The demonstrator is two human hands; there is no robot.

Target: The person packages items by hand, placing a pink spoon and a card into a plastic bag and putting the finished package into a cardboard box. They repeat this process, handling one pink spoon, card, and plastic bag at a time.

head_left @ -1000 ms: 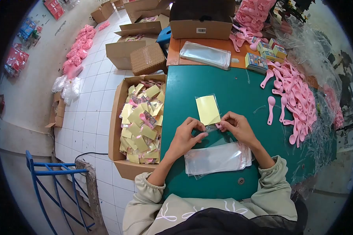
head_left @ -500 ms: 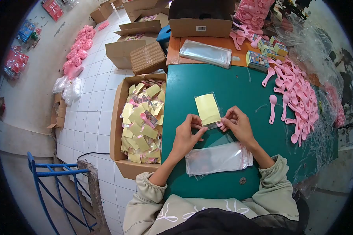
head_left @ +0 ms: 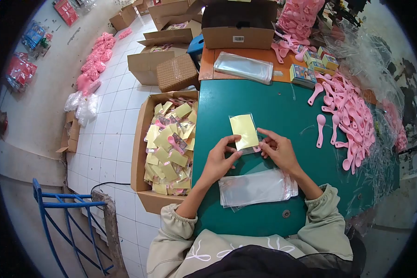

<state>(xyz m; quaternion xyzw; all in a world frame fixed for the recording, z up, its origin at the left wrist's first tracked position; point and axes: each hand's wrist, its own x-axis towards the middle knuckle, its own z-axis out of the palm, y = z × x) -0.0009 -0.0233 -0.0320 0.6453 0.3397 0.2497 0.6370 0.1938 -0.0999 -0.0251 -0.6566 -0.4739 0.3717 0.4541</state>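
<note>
A clear plastic packet with a pale yellow card [head_left: 244,130] is held up above the green table. The pink handle end of a spoon [head_left: 256,148] shows at its lower right. My left hand [head_left: 218,160] pinches the packet's lower left edge between thumb and fingers. At the right edge, my right hand [head_left: 280,152] has its thumb against the lower corner and its index finger stretched up along the side. Below the hands lies a stack of clear plastic bags [head_left: 257,187].
Left of the green table [head_left: 227,99], a cardboard box [head_left: 141,153] holds many packets with yellow cards. A heap of pink spoons [head_left: 350,116] covers the right side. Small printed boxes [head_left: 303,74], more clear bags [head_left: 243,67] and an open carton [head_left: 237,38] stand at the back.
My right index finger has lifted from the packet's lower corner and now reaches up its right edge. My left fingers have moved slightly up onto the card's lower left.
</note>
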